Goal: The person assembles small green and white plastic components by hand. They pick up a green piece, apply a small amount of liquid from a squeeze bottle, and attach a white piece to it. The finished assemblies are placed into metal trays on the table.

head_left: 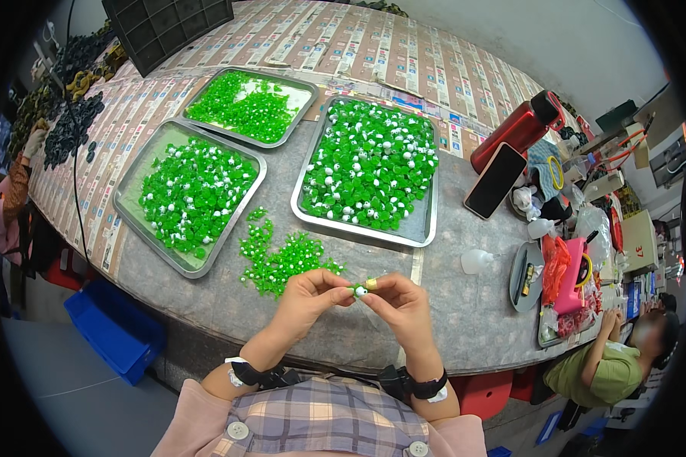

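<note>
My left hand (309, 298) and my right hand (401, 303) meet just above the near part of the table, both closed in a pinch. Between their fingertips is a small green-and-white plastic piece (360, 291). A finger of the right hand wears a yellow band (371, 282). Just beyond my left hand lies a loose heap of small green pieces with white bits (293, 257). Farther off, a large metal tray (432, 228) holds green pieces mixed with white balls. The metal tray at left (240, 221) holds a similar mix, and the far tray (309, 95) mostly green pieces.
On the right are a phone (495, 180) leaning against a red bottle (517, 129), a grey dish (523, 293) and a pink holder (570, 286) among clutter. A blue crate (114, 327) stands below the table's left edge. Other people sit at both ends.
</note>
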Motion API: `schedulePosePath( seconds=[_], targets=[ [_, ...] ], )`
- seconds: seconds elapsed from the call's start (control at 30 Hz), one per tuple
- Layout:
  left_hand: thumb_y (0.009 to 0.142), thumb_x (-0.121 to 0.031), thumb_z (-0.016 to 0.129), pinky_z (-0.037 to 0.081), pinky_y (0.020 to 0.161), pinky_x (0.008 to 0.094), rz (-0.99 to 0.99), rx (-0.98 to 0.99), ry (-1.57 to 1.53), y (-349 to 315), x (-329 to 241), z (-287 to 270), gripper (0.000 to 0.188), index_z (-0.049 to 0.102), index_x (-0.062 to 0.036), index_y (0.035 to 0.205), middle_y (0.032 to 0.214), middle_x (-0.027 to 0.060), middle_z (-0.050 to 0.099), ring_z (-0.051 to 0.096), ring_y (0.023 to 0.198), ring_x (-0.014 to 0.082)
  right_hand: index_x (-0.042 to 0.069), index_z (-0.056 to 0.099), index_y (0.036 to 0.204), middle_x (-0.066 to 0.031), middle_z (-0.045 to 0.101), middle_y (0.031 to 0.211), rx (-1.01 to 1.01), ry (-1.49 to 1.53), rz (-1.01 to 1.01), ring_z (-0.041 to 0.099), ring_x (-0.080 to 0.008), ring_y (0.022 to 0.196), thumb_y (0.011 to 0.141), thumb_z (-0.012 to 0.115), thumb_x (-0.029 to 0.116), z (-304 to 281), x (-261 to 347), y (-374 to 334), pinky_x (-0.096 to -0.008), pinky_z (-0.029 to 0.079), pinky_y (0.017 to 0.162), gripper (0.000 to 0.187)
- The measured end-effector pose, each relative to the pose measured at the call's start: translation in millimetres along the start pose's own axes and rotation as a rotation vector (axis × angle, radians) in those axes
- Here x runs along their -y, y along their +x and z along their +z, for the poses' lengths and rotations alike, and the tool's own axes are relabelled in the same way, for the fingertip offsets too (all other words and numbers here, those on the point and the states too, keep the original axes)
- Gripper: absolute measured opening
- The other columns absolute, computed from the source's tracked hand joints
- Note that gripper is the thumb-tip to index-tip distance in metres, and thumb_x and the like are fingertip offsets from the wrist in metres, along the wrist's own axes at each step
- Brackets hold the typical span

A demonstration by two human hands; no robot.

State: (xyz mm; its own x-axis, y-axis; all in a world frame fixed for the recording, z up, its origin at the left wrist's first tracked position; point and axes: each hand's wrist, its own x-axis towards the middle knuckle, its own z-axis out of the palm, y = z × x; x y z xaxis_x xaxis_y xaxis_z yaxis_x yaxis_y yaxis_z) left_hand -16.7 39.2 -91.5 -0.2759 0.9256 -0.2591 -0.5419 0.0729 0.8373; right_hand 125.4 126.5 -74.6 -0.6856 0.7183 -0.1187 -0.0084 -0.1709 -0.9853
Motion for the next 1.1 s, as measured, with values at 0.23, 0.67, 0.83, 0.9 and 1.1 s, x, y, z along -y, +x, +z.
schedulePosePath(
  seconds=[0.23,0.67,0.83,0.9,1.1],
  targets=[
    [0.072,-0.008,0.062,0.045,0.060,0.0240,0.347,0.057,0.665,-3,-16,5,0.010,0.059,-0.0021,0.080,0.075,0.0056,0.060,0.058,0.067,0.0137,-0.002,0.055,0.092,-0.0063,0.060,0.084,0.027,0.177,0.094,0.057,-0.0101,0.078,0.073,0.061,0.002,-2,1,-1,-0.0200,0.045,0.069,0.020],
    [0.071,-0.004,0.061,0.044,0.058,0.0241,0.205,-0.107,0.611,-10,-6,-15,0.005,0.058,-0.0025,0.075,0.069,0.0030,0.058,0.056,0.064,0.0122,0.001,0.056,0.098,-0.0063,0.061,0.085,0.034,-0.021,0.124,0.057,-0.0099,0.077,0.075,0.059,0.007,-7,-32,0,-0.0209,0.045,0.066,0.024],
    [0.074,0.000,0.056,0.040,0.074,0.0224,0.756,-0.677,0.459,9,-61,-84,0.019,0.055,-0.0014,0.093,0.091,0.0046,0.056,0.052,0.083,0.0108,0.004,0.057,0.087,-0.0085,0.059,0.074,-0.210,-0.694,-0.180,0.058,-0.0177,0.064,0.070,0.061,0.009,-31,-28,18,-0.0250,0.044,0.059,0.018],
    [0.073,0.001,0.057,0.040,0.075,0.0220,0.854,-0.793,0.600,8,-81,-85,0.025,0.053,-0.0019,0.098,0.098,0.0046,0.051,0.049,0.088,0.0103,0.003,0.057,0.081,-0.0087,0.055,0.068,-0.171,-0.776,-0.193,0.055,-0.0198,0.062,0.067,0.063,0.009,-29,-27,20,-0.0272,0.044,0.056,0.017],
    [0.077,-0.003,0.055,0.041,0.074,0.0205,0.559,-0.387,0.398,11,-42,-70,0.021,0.054,-0.0005,0.098,0.092,0.0044,0.056,0.052,0.083,0.0096,0.001,0.055,0.077,-0.0097,0.053,0.065,-0.077,-1.072,-0.151,0.054,-0.0210,0.061,0.065,0.064,0.010,-18,-37,26,-0.0297,0.043,0.055,0.017]
  ],
)
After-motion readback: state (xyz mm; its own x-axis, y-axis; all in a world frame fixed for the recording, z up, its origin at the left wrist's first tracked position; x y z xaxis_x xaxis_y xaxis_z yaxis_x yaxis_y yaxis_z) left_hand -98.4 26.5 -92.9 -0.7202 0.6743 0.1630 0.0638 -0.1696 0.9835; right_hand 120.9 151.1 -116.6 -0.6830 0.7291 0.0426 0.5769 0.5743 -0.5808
